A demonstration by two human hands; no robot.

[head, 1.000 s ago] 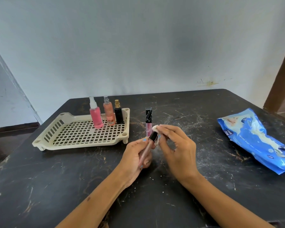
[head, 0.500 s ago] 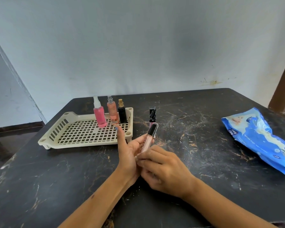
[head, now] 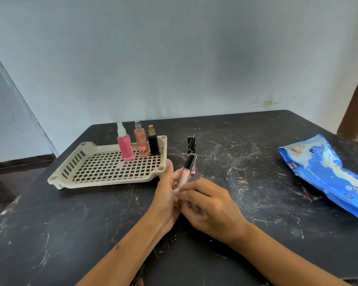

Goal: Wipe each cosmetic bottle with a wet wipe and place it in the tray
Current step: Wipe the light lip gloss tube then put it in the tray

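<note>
Head view, surface: scuffed black marble-look table (head: pixel 246 203); pale blue wall.
Tray: cream plastic lattice tray (head: pixel 103 172), three bottles upright.
Hands: left hand (head: pixel 165 195) grips lip gloss tube (head: pixel 184 174); right hand (head: pixel 211 207) pinches its base with wipe.

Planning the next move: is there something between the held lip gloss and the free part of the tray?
Nothing visible. The lip gloss in the left hand is just right of the tray, whose near grid is bare; three bottles stand along its far edge.

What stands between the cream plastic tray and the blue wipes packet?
In the head view, an upright black-capped pink tube stands near the tray; beyond it, bare dark table until the packet.
</note>
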